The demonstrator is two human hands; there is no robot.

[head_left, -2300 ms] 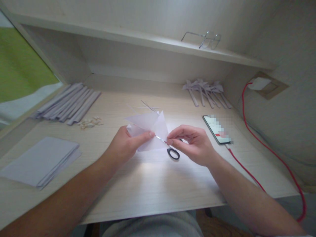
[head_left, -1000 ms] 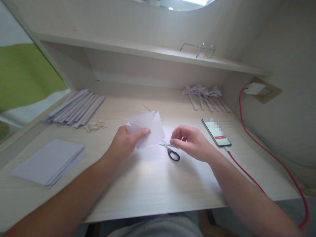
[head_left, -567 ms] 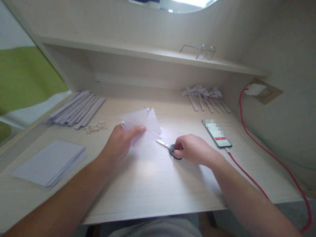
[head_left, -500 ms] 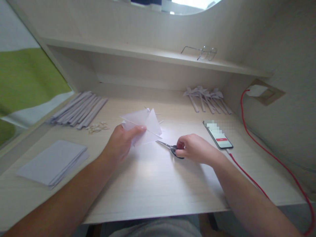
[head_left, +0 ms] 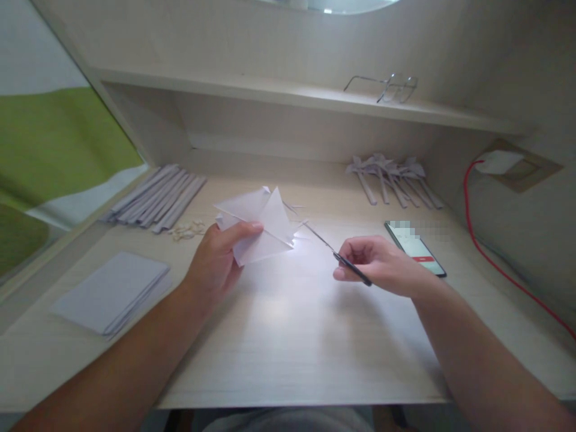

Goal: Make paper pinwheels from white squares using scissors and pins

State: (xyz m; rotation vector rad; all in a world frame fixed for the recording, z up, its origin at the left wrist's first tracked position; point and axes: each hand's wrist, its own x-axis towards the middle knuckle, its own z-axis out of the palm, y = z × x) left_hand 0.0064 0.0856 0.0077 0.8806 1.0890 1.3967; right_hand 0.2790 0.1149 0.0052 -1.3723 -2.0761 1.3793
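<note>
Above the middle of the pale wood-grain desk [head_left: 288,336] we see the left hand [head_left: 216,264] pinching a folded white paper piece [head_left: 258,225], thumb on top and fingers curled beneath it, so that its pointed flaps stand clear of the surface. To its right, with a clear gap between, the right hand [head_left: 382,264] is closed around the black handles of a pair of scissors [head_left: 335,255]. Their long axis runs on a diagonal, from the handles in the fist up and leftward to the thin metal blades, whose tip points at the paper's right edge and stops just short of it. We cannot tell whether the blades are parted. The paper is thin, matte and sharply creased into triangular faces; the blades are narrow and bright. Farther back lie a row of folded paper strips [head_left: 155,195], a cluster of finished paper pieces [head_left: 391,177], a phone [head_left: 416,247] with a red cable [head_left: 499,264], and, at near left, a stack of flat sheets [head_left: 110,291].
</note>
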